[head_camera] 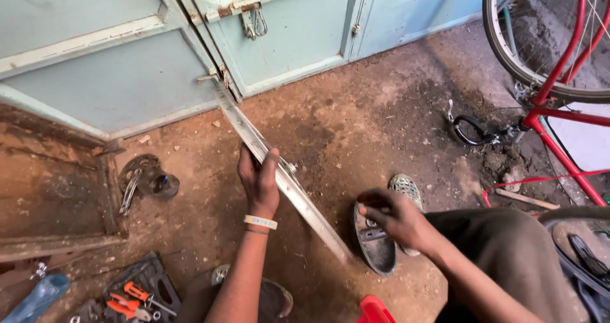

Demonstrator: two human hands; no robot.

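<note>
The left hand [258,178] is closed around the middle of a long metal strip [279,173], which slants from the pale blue door [114,75] down toward the knees. The right hand [391,218] rests with curled fingers on a dark sandal [375,247], just beside the strip's lower end. Below is a bare dirt floor [356,126]; a red bicycle [559,75] stands to the right, with tools [130,301] lying at the lower left.

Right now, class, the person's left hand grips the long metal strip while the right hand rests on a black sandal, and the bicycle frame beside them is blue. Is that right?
Not quite. In the head view the bicycle frame is red, not blue. The rest holds: the left hand grips the long metal strip, and the right hand rests on the black sandal.
</note>
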